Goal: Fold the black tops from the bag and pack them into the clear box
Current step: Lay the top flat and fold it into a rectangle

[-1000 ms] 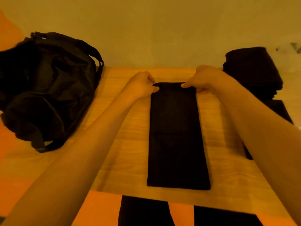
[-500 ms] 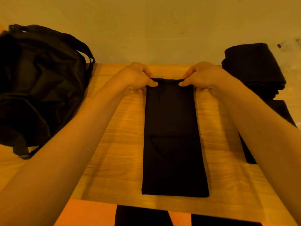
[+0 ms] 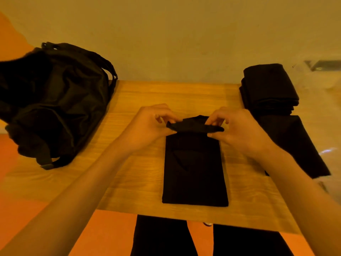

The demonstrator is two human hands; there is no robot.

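A black top (image 3: 194, 172), folded into a long narrow strip, lies in the middle of the wooden table (image 3: 129, 172). My left hand (image 3: 149, 126) pinches its far left corner and my right hand (image 3: 238, 130) pinches its far right corner. The far end is lifted off the table and curls back toward me. A black bag (image 3: 51, 104) sits open at the left. Folded black tops (image 3: 269, 89) are stacked at the right, inside a clear box (image 3: 328, 100) whose walls barely show.
Another flat black garment (image 3: 299, 145) lies at the right, just in front of the stack. The table's near edge runs below the strip, with my dark-trousered legs and an orange floor beyond it. A pale wall stands behind the table.
Both hands have lifted the strip's far end off the table and drawn it toward me, so the strip looks shorter. The camera view has shifted.
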